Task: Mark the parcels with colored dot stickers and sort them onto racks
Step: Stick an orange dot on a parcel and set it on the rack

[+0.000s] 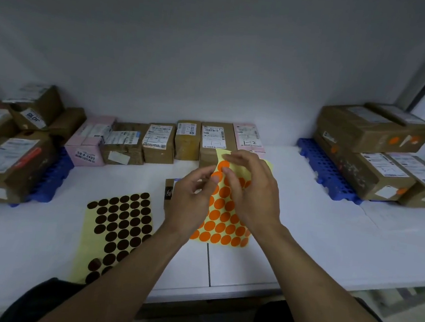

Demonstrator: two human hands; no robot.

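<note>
Two hands work the orange sticker sheet (222, 226). The left hand (192, 197) pinches it near the top, and the right hand (252, 190) nips an orange dot (223, 165) there between thumb and forefinger. A small parcel (169, 190) lies under the sheet, mostly hidden. The dark sticker sheet (120, 227) lies left of it, a row of parcels (210, 140) beyond it, and the left rack (55, 178) and right rack (316, 162) well to either side. The held sheet flexes, so the dot may curl onto itself or cling to a fingertip.

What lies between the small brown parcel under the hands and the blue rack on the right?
Nothing visible lies on the white table between the small parcel and the blue rack. Only the orange sticker sheet, held by the left hand and the right hand, hangs over the parcel.
</note>
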